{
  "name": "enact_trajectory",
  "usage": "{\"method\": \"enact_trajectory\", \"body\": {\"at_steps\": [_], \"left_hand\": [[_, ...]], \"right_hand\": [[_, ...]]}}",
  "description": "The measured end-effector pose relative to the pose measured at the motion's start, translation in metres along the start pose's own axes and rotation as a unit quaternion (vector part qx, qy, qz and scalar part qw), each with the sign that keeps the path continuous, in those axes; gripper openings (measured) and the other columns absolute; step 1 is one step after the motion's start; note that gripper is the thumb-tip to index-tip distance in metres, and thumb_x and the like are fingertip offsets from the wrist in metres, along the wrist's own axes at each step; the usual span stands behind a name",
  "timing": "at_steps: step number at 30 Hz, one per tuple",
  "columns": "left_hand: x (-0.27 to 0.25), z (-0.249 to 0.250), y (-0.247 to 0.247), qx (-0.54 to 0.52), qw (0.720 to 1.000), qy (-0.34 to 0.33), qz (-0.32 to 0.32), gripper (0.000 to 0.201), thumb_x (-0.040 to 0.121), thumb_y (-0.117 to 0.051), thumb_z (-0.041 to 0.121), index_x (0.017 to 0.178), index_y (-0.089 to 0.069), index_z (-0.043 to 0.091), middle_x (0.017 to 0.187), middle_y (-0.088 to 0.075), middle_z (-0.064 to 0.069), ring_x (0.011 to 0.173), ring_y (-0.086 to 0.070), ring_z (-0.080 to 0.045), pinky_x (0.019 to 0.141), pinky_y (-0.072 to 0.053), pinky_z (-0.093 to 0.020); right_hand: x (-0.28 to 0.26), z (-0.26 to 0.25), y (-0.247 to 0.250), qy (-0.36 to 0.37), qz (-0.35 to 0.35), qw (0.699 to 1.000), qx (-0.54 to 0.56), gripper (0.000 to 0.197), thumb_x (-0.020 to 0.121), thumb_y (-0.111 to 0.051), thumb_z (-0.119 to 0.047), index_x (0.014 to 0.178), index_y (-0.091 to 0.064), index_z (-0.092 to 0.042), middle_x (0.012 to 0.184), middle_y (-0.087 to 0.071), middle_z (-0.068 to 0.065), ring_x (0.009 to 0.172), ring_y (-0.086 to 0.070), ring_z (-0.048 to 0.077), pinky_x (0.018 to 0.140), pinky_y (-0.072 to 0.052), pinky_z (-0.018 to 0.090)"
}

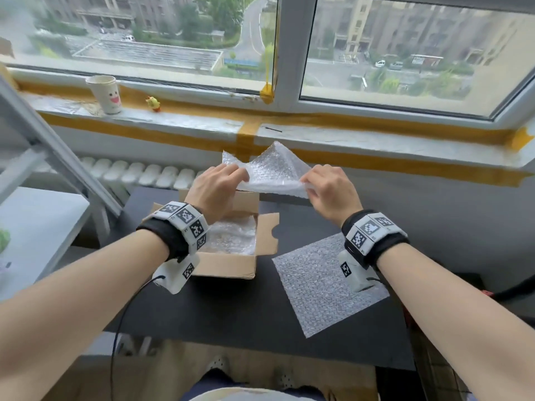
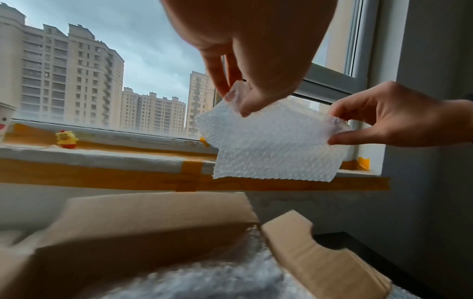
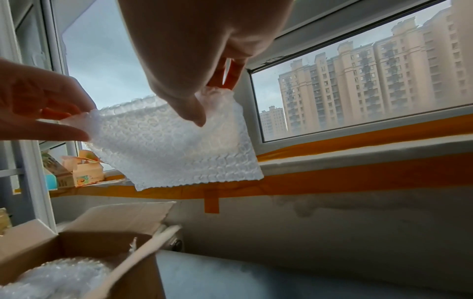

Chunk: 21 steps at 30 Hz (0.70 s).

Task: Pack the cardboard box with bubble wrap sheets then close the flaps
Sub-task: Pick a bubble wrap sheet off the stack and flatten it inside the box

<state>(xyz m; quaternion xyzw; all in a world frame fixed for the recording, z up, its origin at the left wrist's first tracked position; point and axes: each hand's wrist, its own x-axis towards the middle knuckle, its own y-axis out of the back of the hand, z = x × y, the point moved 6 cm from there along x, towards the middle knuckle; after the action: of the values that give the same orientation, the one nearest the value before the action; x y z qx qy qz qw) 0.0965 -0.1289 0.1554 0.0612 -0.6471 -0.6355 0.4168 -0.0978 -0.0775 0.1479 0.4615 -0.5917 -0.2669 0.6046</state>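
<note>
An open cardboard box (image 1: 225, 266) (image 2: 143, 238) (image 3: 84, 238) sits on the black table (image 1: 231, 308) with its flaps up and bubble wrap (image 1: 231, 235) inside. Above and behind the box hangs a bubble wrap sheet (image 1: 275, 172) (image 2: 276, 145) (image 3: 174, 145), held in the air by both hands. My left hand (image 1: 220, 183) (image 2: 245, 87) pinches its left edge. My right hand (image 1: 327, 186) (image 3: 194, 89) pinches its right edge. Another flat bubble wrap sheet (image 1: 318, 282) lies on the table right of the box, under my right wrist.
A window sill (image 1: 318, 137) with orange tape runs behind the table, bearing a paper cup (image 1: 105, 94) and a small yellow toy (image 1: 153, 104). A white radiator (image 1: 139, 172) is below it. A white shelf frame (image 1: 43, 146) stands at the left.
</note>
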Motion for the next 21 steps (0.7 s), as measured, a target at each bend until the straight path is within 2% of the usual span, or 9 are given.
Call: {"method": "enact_trajectory", "body": {"at_steps": [3,6,11,14,17,19,20,21], "left_hand": [[-0.009,-0.026,0.016,-0.005,1.0,-0.021,0.022,0.031,0.065,-0.063,-0.022,0.084,-0.064,0.003,0.08,-0.068,-0.011,0.069,-0.063,-0.029,0.061,-0.049,-0.033],[-0.023,-0.052,0.018,0.003,0.999,-0.051,0.013,0.031,0.065,-0.062,-0.022,0.082,-0.064,0.004,0.08,-0.068,-0.012,0.07,-0.063,-0.029,0.063,-0.05,-0.035],[-0.073,-0.09,-0.003,0.011,0.99,-0.123,-0.071,0.031,0.06,-0.074,-0.016,0.079,-0.066,0.007,0.081,-0.067,-0.008,0.071,-0.064,-0.027,0.063,-0.055,-0.037],[-0.102,-0.106,-0.022,0.007,0.978,-0.154,-0.141,0.038,0.052,-0.076,-0.016,0.077,-0.067,0.011,0.081,-0.067,-0.005,0.07,-0.064,-0.024,0.063,-0.056,-0.036],[-0.116,-0.112,-0.031,0.008,0.966,-0.161,-0.2,0.035,0.049,-0.08,-0.008,0.073,-0.069,0.015,0.082,-0.068,-0.002,0.071,-0.065,-0.021,0.065,-0.056,-0.03],[-0.123,-0.11,-0.035,0.008,0.959,-0.172,-0.225,0.022,0.058,-0.075,-0.001,0.07,-0.068,0.016,0.084,-0.07,-0.001,0.076,-0.067,-0.021,0.071,-0.056,-0.029],[-0.127,-0.109,-0.036,0.003,0.956,-0.18,-0.231,0.013,0.066,-0.065,0.005,0.071,-0.067,0.016,0.085,-0.07,0.0,0.079,-0.067,-0.021,0.074,-0.056,-0.029],[-0.13,-0.108,-0.038,-0.006,0.955,-0.177,-0.24,0.014,0.073,-0.052,0.011,0.073,-0.065,0.016,0.086,-0.07,0.001,0.082,-0.067,-0.021,0.076,-0.055,-0.03]], "right_hand": [[0.02,-0.022,-0.001,0.008,0.036,0.999,-0.014,0.021,0.067,-0.068,0.007,0.082,-0.066,-0.007,0.081,-0.067,0.008,0.074,-0.062,0.03,0.077,-0.043,0.033],[0.028,-0.049,-0.013,0.04,0.036,0.998,-0.025,0.02,0.066,-0.069,0.008,0.079,-0.065,-0.006,0.079,-0.066,0.009,0.07,-0.06,0.03,0.07,-0.05,0.035],[0.008,-0.092,-0.074,0.081,-0.066,0.992,-0.07,0.025,0.057,-0.072,0.009,0.07,-0.062,-0.01,0.072,-0.06,0.006,0.061,-0.054,0.023,0.053,-0.049,0.033],[-0.008,-0.113,-0.105,0.091,-0.136,0.983,-0.079,0.031,0.049,-0.071,0.013,0.066,-0.061,-0.012,0.07,-0.059,0.004,0.058,-0.054,0.021,0.05,-0.047,0.029],[-0.018,-0.129,-0.12,0.098,-0.172,0.978,-0.072,0.028,0.049,-0.072,0.011,0.063,-0.063,-0.012,0.07,-0.063,0.003,0.059,-0.059,0.02,0.05,-0.046,0.025],[-0.025,-0.134,-0.128,0.092,-0.198,0.974,-0.064,0.026,0.052,-0.073,0.008,0.065,-0.066,-0.013,0.075,-0.067,0.002,0.062,-0.062,0.02,0.053,-0.05,0.024],[-0.029,-0.134,-0.133,0.087,-0.208,0.973,-0.057,0.025,0.054,-0.073,0.007,0.068,-0.067,-0.013,0.077,-0.068,0.003,0.065,-0.064,0.021,0.056,-0.053,0.025],[-0.033,-0.134,-0.135,0.081,-0.215,0.972,-0.05,0.023,0.056,-0.073,0.005,0.07,-0.069,-0.012,0.08,-0.07,0.003,0.067,-0.066,0.022,0.059,-0.055,0.026]]}}
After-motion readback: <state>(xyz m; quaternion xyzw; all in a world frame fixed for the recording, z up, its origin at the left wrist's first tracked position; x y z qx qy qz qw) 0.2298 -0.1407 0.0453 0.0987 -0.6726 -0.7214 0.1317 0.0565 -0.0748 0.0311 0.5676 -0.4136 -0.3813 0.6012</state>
